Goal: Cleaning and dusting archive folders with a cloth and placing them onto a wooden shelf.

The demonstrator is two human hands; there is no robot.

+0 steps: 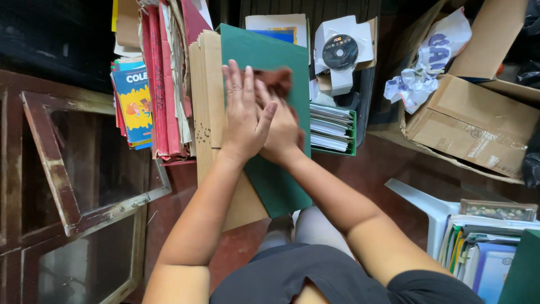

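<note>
My left hand (243, 115) lies flat over my right hand (281, 132), which presses a brown cloth (275, 80) on the green folder (270, 112); wiping mid-way, near end unwiped.

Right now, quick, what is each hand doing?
Left hand: open, flat on the green folder.
Right hand: pressing a brown cloth on the folder, partly under the left hand; its grip cannot be told.

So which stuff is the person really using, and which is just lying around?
In use:
left hand, flat on top of the right hand
brown cloth under the hands
green folder the cloth is pressed on

Lying about:
disc in a white sleeve
cardboard box
crumpled plastic bag
red folders
white plastic chair
</note>
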